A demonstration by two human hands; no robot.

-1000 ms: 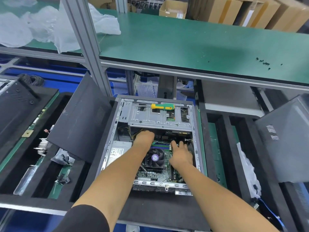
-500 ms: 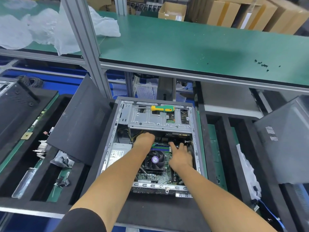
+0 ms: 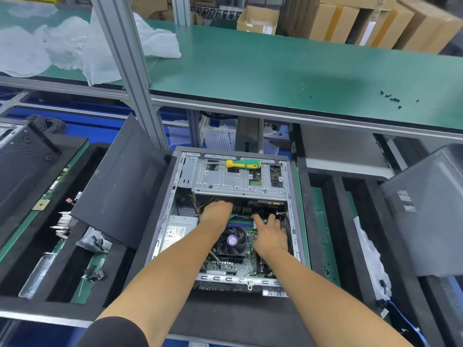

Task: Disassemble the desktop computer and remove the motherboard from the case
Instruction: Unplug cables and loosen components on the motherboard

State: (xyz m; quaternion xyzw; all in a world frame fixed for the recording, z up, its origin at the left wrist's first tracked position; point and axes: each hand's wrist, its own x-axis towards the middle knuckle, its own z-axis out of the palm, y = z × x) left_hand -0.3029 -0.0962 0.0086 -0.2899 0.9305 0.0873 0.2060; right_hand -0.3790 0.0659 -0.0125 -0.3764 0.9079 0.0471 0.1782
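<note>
Both forearms are extended into the open metal case [image 3: 290, 221], which lies flat in a black foam tray [image 3: 225, 319]. The left hand [image 3: 216, 212] is placed knuckles-up beyond the round black fan [image 3: 231, 240]; whether its fingers grasp anything cannot be told. The right hand [image 3: 270, 234] is laid flat, fingers spread and released, on the green motherboard [image 3: 233, 265] seated inside the case. A yellow-and-green screwdriver [image 3: 243, 164] is rested on the perforated steel bracket [image 3: 225, 181].

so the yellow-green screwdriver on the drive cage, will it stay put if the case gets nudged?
Probably not. The screwdriver lies on its side on the smooth metal drive cage, so its rounded handle may roll. It looks light and stiff, and could drop through a cage cutout.
</note>
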